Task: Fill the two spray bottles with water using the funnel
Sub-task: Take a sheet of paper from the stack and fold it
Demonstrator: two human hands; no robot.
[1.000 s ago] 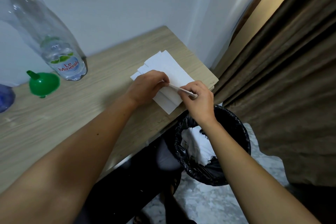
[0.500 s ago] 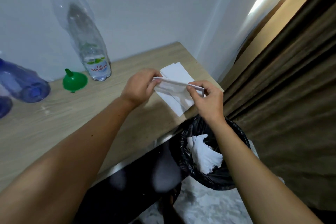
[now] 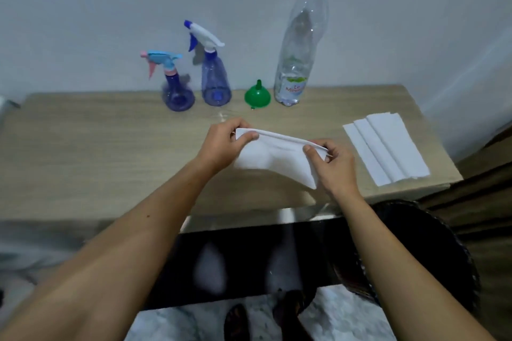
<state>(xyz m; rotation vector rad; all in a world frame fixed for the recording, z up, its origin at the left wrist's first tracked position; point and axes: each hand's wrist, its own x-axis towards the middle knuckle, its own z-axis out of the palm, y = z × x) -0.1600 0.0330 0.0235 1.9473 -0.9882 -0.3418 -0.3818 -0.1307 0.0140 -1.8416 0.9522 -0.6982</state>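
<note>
Two blue spray bottles stand at the back of the wooden table (image 3: 97, 147): a short one with a light blue and pink head (image 3: 177, 91) and a taller one with a white and blue head (image 3: 215, 83). A green funnel (image 3: 257, 95) lies mouth-down beside them, next to a tall, nearly empty water bottle (image 3: 297, 44) with a blue cap. My left hand (image 3: 224, 144) and my right hand (image 3: 333, 166) each pinch an end of a folded white tissue (image 3: 277, 159), held stretched between them above the table.
Several folded white tissues (image 3: 388, 148) lie in a stack at the table's right end. A bin with a black liner (image 3: 415, 252) stands on the floor below the table's right front corner. Brown curtains hang at the far right.
Both hands lifted one tissue off the stack and carried it left toward the table's middle. My view swung left, bringing both spray bottles into sight.
</note>
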